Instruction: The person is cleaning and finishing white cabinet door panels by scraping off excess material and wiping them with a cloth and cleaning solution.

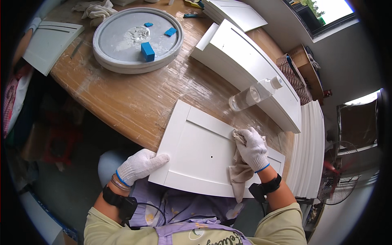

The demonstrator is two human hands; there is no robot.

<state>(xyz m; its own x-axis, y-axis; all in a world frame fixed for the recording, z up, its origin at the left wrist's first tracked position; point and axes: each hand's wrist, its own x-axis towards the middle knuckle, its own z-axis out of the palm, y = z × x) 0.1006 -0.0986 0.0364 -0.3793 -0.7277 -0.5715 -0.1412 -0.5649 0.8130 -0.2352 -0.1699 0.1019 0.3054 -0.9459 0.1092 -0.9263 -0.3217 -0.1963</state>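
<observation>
My left hand [143, 165] clamps the white panel [204, 141] by its end (presumably to steady it); my right hand [252, 147] grips a beige cloth [241, 174] on top; the panel overhangs the table [122, 104] toward me.

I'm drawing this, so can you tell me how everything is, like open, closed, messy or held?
Panel: recessed side showing, held
Left hand: gloved, gripping panel's left end
Right hand: gloved, closed on rag
Rag: bunched at top, hanging below
Bottle: cap on
Round tray: messy, smeared white
Fan: can't tell if spinning
</observation>
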